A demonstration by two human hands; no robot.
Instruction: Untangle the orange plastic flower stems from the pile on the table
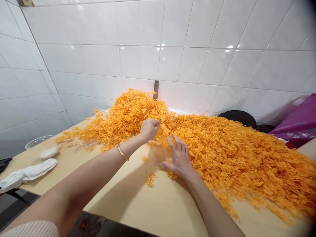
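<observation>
My left hand [149,129], with a gold bangle [122,152] on its wrist, is closed on an orange artificial flower sprig [161,133] between the two heaps. My right hand [179,157] is just to the right of it, fingers spread, at the edge of the right heap. It grips nothing that I can see. A tall pile of orange sprigs [138,108] rises behind my left hand. A wide, long heap of orange sprigs [247,154] stretches to the right. Small loose orange pieces [150,180] lie on the pale tabletop [138,204] below my hands.
At the left lie a white cloth [27,174], a white round object [48,152] and a clear plastic rim [38,141]. Black round items [239,118] and a purple bag [296,118] are at the back right. A white tiled wall [172,62] stands behind the table.
</observation>
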